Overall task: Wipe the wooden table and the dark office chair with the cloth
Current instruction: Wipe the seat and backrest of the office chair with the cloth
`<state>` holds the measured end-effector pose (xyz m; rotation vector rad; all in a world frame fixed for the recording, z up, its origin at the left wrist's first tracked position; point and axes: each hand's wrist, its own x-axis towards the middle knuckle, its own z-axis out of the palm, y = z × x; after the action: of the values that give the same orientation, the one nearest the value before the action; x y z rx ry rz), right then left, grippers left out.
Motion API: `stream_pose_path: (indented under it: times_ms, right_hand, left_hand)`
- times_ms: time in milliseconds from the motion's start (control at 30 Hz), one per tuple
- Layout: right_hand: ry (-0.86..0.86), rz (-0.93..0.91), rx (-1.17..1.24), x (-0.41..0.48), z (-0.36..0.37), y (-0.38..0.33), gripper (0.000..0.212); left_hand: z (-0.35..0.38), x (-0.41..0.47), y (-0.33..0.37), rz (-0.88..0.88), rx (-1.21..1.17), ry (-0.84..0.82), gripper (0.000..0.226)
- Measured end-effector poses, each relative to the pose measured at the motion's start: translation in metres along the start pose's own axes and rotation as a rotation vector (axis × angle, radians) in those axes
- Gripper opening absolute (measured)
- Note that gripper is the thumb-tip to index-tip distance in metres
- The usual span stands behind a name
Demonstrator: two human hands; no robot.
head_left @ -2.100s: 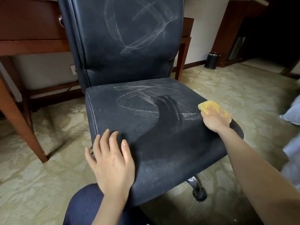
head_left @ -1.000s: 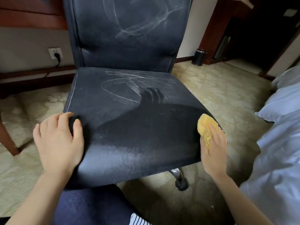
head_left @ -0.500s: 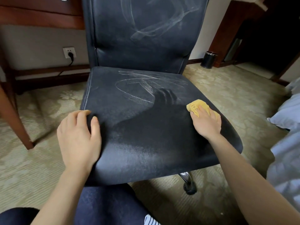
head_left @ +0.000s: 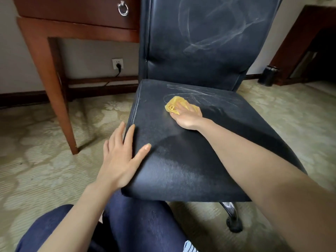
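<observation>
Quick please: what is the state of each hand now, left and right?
Left hand: open, flat on the chair seat, front corner.
Right hand: open, fingers pressing the yellow cloth onto the seat.

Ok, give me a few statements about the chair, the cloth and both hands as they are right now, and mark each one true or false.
1. The right hand presses the crumpled yellow cloth onto the seat of the dark leather-look office chair. True.
2. The left hand holds a second cloth. False: it rests flat on the seat's near left corner, fingers straight, holding nothing.
3. Pale streaks mark the backrest of the chair. True.
4. The yellow cloth lies on the brown wooden table. False: it lies on the chair seat, under the right hand.
</observation>
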<state>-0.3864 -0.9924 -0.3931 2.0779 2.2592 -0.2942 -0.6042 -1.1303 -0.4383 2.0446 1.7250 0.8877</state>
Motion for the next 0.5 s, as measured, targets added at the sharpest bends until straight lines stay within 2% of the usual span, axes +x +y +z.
stream_pose_path:
  times_ms: [133,233,400,500]
  right_hand:
    - [0.007,-0.215,-0.060,-0.008,0.008,-0.034,0.052]
    - [0.015,-0.400,-0.051,-0.035,0.014,-0.041,0.050]
    - [-0.002,-0.616,-0.136,-0.094,0.021,-0.033,0.051]
    - [0.107,-0.755,-0.273,-0.133,0.038,-0.021,0.052]
  left_hand:
    - [-0.016,-0.023,-0.020,0.052,0.115,-0.261,0.126]
    - [-0.026,-0.032,-0.030,0.095,0.267,-0.354,0.146]
    - [-0.031,-0.031,-0.032,0.128,0.407,-0.344,0.141]
    - [-0.033,-0.032,-0.033,0.127,0.350,-0.330,0.137]
